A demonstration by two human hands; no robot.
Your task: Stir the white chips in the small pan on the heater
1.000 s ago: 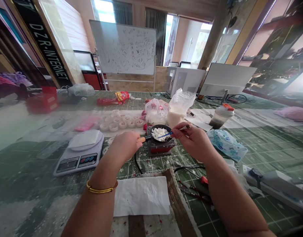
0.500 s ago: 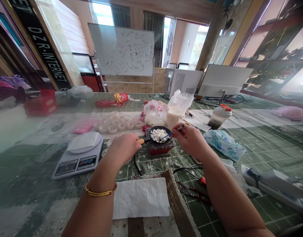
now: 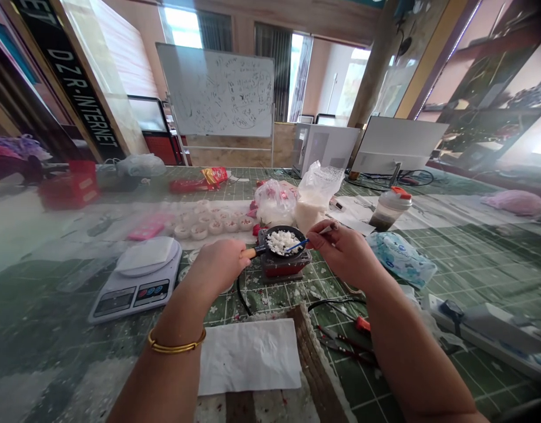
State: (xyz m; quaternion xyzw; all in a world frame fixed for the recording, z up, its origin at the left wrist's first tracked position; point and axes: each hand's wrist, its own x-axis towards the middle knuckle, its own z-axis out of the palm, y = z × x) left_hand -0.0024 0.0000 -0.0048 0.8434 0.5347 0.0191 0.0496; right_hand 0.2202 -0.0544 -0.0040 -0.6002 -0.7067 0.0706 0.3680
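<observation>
A small black frying pan [image 3: 270, 254] rests on a dark red electric burner [image 3: 282, 269]. White flakes [image 3: 282, 241] fill most of the pan. My left hand [image 3: 221, 263] is closed around the pan's wooden handle [image 3: 249, 253], at the left of the burner. My right hand [image 3: 336, 247] pinches a thin blue stick [image 3: 298, 245], whose lower end dips into the flakes near the pan's right side. Behind the pan stands an open plastic bag of pale grains [image 3: 312, 208]. Next to it sits a knotted clear bag [image 3: 275, 201].
A white kitchen scale [image 3: 135, 285] stands at left, near several small filled cups [image 3: 216, 227]. Folded white paper [image 3: 250, 356] lies in front. To the right are a tissue pack [image 3: 402, 258], a lidded cup [image 3: 390, 210], pliers [image 3: 345, 343] and a power strip [image 3: 486, 335].
The stick's tip has shifted slightly within the flakes, and my right hand has moved a little. My left hand stays on the pan handle. The whole view has drifted slightly.
</observation>
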